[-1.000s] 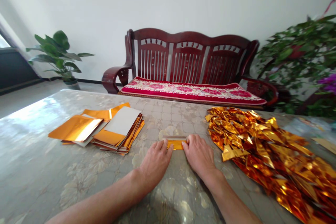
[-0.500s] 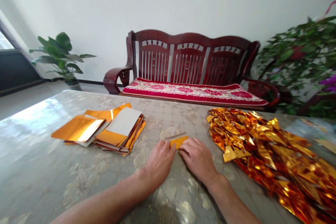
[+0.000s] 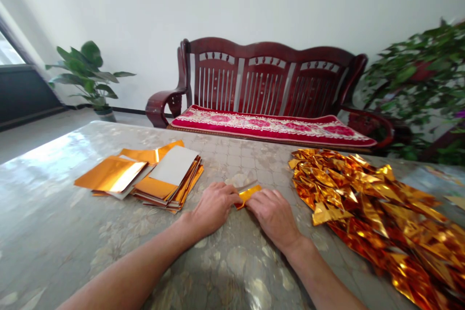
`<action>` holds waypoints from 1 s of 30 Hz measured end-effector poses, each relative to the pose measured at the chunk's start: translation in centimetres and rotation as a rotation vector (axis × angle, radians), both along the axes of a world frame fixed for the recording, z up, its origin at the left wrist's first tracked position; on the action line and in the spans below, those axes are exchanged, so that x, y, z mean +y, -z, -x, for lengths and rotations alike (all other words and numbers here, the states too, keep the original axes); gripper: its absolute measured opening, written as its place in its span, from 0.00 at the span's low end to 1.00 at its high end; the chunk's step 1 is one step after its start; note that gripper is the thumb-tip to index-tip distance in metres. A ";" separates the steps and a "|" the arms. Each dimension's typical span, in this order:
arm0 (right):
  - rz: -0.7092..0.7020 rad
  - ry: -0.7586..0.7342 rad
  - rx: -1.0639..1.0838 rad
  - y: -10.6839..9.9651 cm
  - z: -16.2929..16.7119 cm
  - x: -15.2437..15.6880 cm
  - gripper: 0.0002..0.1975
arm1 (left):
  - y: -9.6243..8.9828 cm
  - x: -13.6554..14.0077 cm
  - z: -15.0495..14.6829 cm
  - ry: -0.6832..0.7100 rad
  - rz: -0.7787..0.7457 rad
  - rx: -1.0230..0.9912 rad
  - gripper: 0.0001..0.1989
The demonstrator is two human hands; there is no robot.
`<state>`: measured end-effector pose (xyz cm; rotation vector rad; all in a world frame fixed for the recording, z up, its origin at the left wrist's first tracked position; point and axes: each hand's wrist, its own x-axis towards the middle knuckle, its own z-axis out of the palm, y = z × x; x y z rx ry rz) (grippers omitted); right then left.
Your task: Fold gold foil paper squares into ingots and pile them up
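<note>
Between my hands, low over the table, is a small folded piece of gold foil paper (image 3: 250, 193). My left hand (image 3: 218, 207) pinches its left end, fingers closed and thumb side toward it. My right hand (image 3: 272, 213) grips the other end, its fingertips bent over the paper and partly hiding it. A thin greyish strip (image 3: 247, 186) shows just behind the foil; I cannot tell whether it is part of it. To the left lies a loose stack of gold and white foil sheets (image 3: 178, 167).
A large heap of folded gold foil pieces (image 3: 363, 203) covers the table's right side, with clear plastic (image 3: 432, 177) behind it. The patterned table (image 3: 119, 242) reaches toward a dark wooden bench (image 3: 269, 82). Potted plants (image 3: 90, 75) stand at both sides.
My left hand has shifted slightly left and turned flatter, and the foil paper between my hands now looks more tilted and creased. My right hand has hardly moved. The view has shifted slightly.
</note>
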<state>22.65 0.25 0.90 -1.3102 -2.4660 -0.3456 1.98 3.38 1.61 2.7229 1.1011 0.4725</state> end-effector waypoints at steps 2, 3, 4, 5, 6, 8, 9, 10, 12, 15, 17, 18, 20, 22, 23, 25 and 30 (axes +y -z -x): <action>-0.023 -0.031 -0.002 0.1 0.3 0.0 0.04 | 0.4 0.2 0.0 -0.010 0.027 -0.027 0.17; -0.032 -0.039 -0.006 0.1 0.5 0.1 0.04 | 0.5 0.3 0.0 -0.013 0.042 -0.044 0.18; -0.040 -0.038 -0.010 0.2 0.6 0.1 0.04 | 0.6 0.3 0.0 -0.014 0.058 -0.060 0.19; -0.047 -0.031 -0.016 0.3 0.7 0.2 0.05 | 0.6 0.4 0.1 -0.011 0.073 -0.073 0.20; -0.055 -0.021 -0.023 0.4 0.8 0.2 0.05 | 0.6 0.4 0.1 -0.003 0.083 -0.080 0.21; -0.074 0.004 -0.036 0.7 0.9 0.4 0.06 | 0.5 0.5 0.3 0.021 0.088 -0.084 0.21; -0.083 0.018 -0.037 0.8 0.8 0.4 0.07 | 0.4 0.6 0.3 0.034 0.082 -0.085 0.21; -0.089 0.031 -0.034 0.9 0.8 0.5 0.07 | 0.3 0.7 0.4 0.046 0.072 -0.087 0.21; -0.087 0.054 -0.014 1.0 0.7 0.7 0.07 | 0.3 0.8 0.5 0.061 0.045 -0.094 0.18; -0.056 0.072 0.025 1.0 0.6 0.8 0.07 | 0.5 0.9 0.5 0.059 0.012 -0.096 0.12; -0.037 0.079 0.047 0.8 0.6 0.7 0.07 | 0.7 0.8 0.3 0.039 -0.012 -0.084 0.10; -0.025 0.079 0.060 0.7 0.6 0.6 0.07 | 0.9 0.8 0.2 0.026 -0.024 -0.074 0.11; 0.010 0.065 0.100 0.4 0.8 0.4 0.05 | 1.2 0.6 -0.2 0.000 -0.045 -0.059 0.13; 0.052 0.048 0.157 0.2 0.9 0.2 0.03 | 1.5 0.5 -0.5 -0.023 -0.050 -0.063 0.15; 0.068 0.043 0.182 0.1 1.0 0.3 0.03 | 1.5 0.5 -0.6 -0.030 -0.044 -0.074 0.15; 0.080 0.046 0.204 0.2 1.0 0.4 0.02 | 1.6 0.5 -0.7 -0.032 -0.010 -0.108 0.14; 0.097 0.065 0.208 0.8 0.5 1.2 0.06 | 1.4 1.1 0.3 0.029 0.101 -0.202 0.09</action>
